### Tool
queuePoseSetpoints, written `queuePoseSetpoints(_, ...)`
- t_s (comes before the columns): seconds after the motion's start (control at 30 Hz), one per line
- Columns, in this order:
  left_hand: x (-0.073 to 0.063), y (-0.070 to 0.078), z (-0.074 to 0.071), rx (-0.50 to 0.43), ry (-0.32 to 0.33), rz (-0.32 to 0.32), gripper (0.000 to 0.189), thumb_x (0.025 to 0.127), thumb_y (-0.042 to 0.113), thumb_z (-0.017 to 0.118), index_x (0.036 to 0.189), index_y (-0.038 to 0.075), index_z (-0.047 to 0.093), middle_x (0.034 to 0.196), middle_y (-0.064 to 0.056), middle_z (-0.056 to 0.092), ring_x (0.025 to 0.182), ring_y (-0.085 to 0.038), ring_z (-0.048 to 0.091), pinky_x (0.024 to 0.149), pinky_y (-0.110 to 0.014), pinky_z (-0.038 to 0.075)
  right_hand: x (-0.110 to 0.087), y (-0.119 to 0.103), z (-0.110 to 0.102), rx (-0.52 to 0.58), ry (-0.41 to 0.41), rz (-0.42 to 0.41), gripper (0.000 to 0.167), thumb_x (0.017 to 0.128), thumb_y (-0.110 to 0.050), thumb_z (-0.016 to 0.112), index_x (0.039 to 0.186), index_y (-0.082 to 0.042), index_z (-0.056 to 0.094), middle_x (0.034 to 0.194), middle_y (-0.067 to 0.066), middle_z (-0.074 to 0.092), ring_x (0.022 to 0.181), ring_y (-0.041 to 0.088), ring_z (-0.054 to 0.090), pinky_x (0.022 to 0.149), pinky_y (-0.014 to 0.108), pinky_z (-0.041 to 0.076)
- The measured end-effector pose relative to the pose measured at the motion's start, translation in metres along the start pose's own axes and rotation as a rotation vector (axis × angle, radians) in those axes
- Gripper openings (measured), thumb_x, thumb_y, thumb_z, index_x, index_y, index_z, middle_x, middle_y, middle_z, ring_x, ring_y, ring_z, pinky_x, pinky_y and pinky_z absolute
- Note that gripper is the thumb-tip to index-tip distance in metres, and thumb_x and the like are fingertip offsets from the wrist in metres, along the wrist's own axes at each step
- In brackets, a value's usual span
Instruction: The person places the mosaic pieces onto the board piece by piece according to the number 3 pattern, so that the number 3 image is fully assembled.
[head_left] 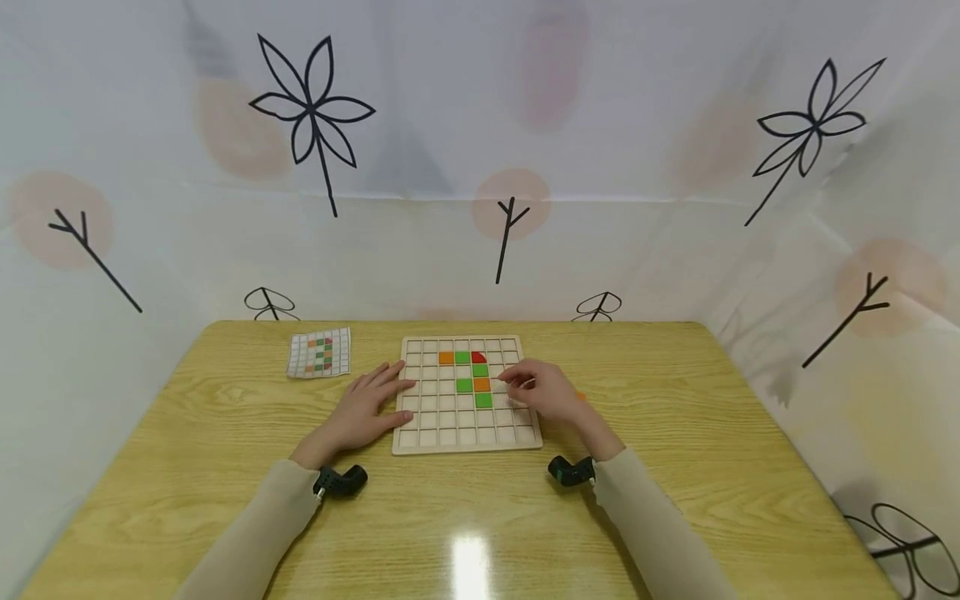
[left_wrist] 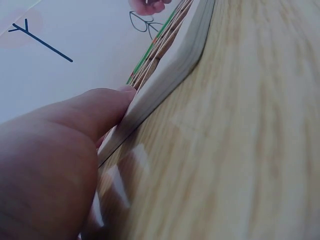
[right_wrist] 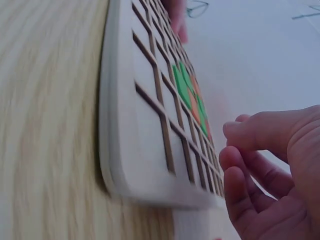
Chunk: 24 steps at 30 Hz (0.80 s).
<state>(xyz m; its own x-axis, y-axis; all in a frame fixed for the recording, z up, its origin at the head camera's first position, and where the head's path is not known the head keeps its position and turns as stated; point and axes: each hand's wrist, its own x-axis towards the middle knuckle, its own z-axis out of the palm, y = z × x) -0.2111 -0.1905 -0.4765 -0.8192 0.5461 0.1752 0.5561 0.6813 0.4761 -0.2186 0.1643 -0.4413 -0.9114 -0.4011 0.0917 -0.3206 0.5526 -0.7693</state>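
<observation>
A square wooden grid board point(head_left: 442, 437) lies in the middle of the table. Several flat tiles sit in its cells: an orange tile point(head_left: 447, 358), a green tile point(head_left: 462, 357) and a red tile point(head_left: 478, 357) with one rounded corner in one row, more green and orange ones below. My left hand point(head_left: 365, 414) rests spread at the board's left edge, its fingertips over the rim and the thumb point(left_wrist: 107, 110) against the side. Over the right part of the board hovers my right hand point(head_left: 546, 390), fingers loosely bent; no tile shows between thumb and fingers point(right_wrist: 235, 185).
A creased paper pattern card point(head_left: 298, 367) with a coloured grid lies left of the board. Just beyond my right hand, a bit of orange point(head_left: 581, 397) shows on the wooden table point(head_left: 420, 517). A patterned white cloth point(head_left: 420, 258) hangs behind and at both sides.
</observation>
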Motion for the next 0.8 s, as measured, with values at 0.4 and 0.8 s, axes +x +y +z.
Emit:
queuePoseSetpoints(0.4,-0.001,0.000,-0.001,-0.002,0.003,-0.005,0.059,0.097,0.048,0.061,0.146,0.016,0.053,0.163,-0.009,0.025,0.150,-0.035,0.016,0.112,-0.067,0.013,-0.020,0.021,-0.034,-0.058,0.062,0.012,0.024,0.094,-0.003,0.067,0.118,-0.001,0.070,0.111,0.011,0.067,0.098,0.025,0.061,0.085,0.044,0.052)
queuePoseSetpoints(0.8,-0.001,-0.001,-0.001,-0.001,-0.001,-0.002,0.059,0.097,0.049,0.060,0.146,0.016,0.053,0.163,-0.009,0.024,0.150,-0.034,0.015,0.113,-0.066,0.013,-0.043,0.054,-0.060,-0.085,0.133,0.131,0.026,0.096,-0.007,0.066,0.121,-0.003,0.069,0.121,0.014,0.064,0.106,0.033,0.061,0.090,0.050,0.050)
